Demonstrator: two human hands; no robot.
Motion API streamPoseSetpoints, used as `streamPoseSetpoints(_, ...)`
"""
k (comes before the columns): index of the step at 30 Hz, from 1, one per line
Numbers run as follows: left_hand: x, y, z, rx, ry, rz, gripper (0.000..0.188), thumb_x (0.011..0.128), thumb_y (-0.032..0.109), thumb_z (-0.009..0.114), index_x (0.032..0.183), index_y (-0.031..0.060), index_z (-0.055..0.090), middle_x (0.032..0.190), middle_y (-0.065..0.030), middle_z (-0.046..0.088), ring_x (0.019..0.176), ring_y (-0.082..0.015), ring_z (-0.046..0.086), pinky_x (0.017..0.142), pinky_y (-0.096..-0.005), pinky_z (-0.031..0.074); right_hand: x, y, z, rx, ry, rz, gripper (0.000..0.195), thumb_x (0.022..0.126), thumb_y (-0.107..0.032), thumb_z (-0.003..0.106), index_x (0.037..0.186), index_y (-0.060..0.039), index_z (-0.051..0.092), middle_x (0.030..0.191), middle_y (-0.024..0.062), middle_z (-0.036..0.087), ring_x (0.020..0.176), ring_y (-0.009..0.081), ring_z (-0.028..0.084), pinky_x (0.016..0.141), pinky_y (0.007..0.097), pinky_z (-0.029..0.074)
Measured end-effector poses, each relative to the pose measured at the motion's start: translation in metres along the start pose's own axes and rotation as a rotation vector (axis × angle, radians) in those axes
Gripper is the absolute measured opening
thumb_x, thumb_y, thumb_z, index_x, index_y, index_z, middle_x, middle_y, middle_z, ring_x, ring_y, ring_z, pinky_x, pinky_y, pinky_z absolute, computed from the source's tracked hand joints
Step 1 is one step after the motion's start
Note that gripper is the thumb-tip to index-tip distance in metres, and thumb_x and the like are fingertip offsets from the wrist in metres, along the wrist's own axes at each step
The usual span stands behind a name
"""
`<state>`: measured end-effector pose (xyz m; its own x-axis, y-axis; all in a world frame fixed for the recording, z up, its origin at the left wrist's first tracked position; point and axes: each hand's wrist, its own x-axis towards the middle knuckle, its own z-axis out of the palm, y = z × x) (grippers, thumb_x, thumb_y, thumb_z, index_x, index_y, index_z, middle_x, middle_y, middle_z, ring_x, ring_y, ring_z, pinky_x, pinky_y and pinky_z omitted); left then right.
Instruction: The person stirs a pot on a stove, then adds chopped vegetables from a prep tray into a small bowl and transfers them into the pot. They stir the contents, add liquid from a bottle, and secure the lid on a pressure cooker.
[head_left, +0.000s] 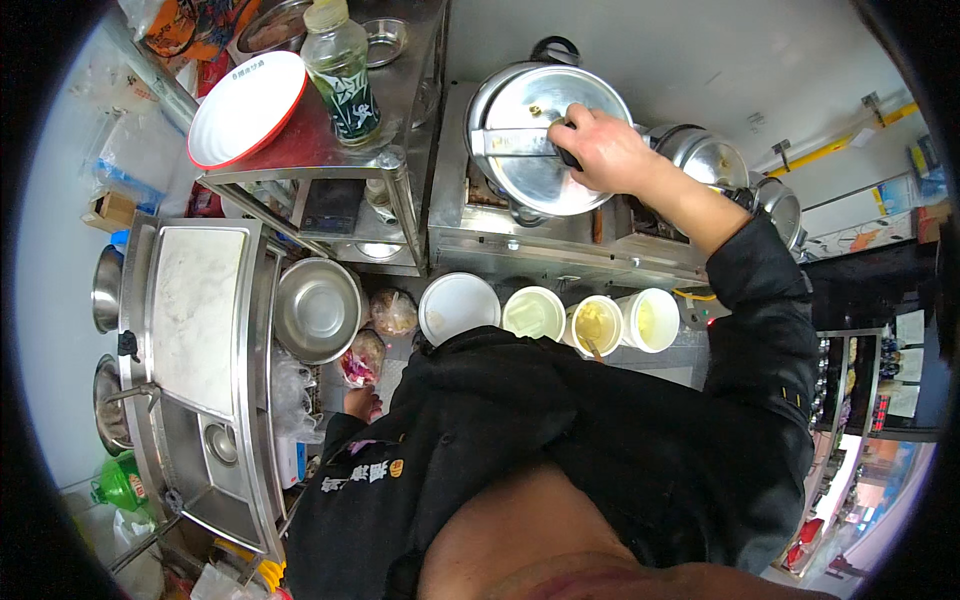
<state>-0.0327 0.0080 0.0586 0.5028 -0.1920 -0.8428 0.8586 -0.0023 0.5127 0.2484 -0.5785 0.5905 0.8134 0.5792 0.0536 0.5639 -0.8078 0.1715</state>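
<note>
My right hand (609, 151) is closed around the black knob handle (568, 154) on a large steel pressure cooker (517, 196). Its round metal lid (536, 97) sits on the pot, with a flat crossbar (510, 142) over the top. The pot stands on a stainless steel stove (480, 236). Down at my side, partly covered by my dark sleeve, hangs my left hand (363, 403). Just beyond it is a plastic bag with reddish contents (361, 358); whether the hand touches the bag or holds anything is unclear.
More pressure cookers (705, 156) line the stove to the right. White buckets (534, 311) stand on the floor before it. On the left are a steel sink (206, 487), a steel basin (318, 309), and a shelf bearing a red-rimmed bowl (244, 112) and a plastic bottle (341, 82).
</note>
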Motion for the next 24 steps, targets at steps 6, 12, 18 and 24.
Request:
streamPoseSetpoints(6,0.028,-0.036,-0.042,-0.275,-0.108,-0.173,0.014,0.098,0.017,0.049,0.084,0.0167,0.049,0.063,-0.0022,0.043,0.05,-0.0219,0.049,0.044,-0.0364,0.035,0.009,-0.017,0.019,0.181,0.095,0.358,0.05,0.079,-0.028,0.08,0.122,-0.0125,0.06,0.114,0.0202,0.06,0.096,0.0408,0.069,0.085,0.0479,0.058)
streamPoseSetpoints(12,0.022,0.029,-0.036,0.181,-0.267,0.252,0.014,0.097,0.03,0.055,0.093,0.0167,0.058,0.067,0.0006,0.049,0.052,-0.0183,0.05,0.047,-0.0345,0.038,0.008,-0.023,0.002,0.168,0.142,0.397,0.048,0.079,-0.027,0.079,0.121,-0.0114,0.061,0.11,0.0196,0.061,0.092,0.0408,0.069,0.084,0.0486,0.058)
streamPoseSetpoints(18,0.051,0.039,-0.039,-0.201,-0.016,-0.096,0.015,0.097,0.033,0.059,0.091,0.0188,0.058,0.067,0.0021,0.053,0.055,-0.0185,0.057,0.048,-0.0358,0.041,0.008,-0.008,-0.017,-0.046,-0.086,-0.12,0.042,0.073,-0.011,0.075,0.113,-0.0101,0.063,0.111,0.0175,0.059,0.1,0.0383,0.064,0.08,0.0471,0.057)
streamPoseSetpoints(24,0.031,0.08,0.003,0.07,0.17,-0.201,0.02,0.097,0.042,0.057,0.095,0.0223,0.054,0.068,0.0018,0.056,0.057,-0.0203,0.06,0.054,-0.0372,0.045,0.027,0.006,0.011,-0.128,-0.161,-0.186,0.035,0.076,-0.008,0.069,0.111,-0.0108,0.065,0.109,0.0171,0.058,0.093,0.0356,0.064,0.074,0.046,0.057)
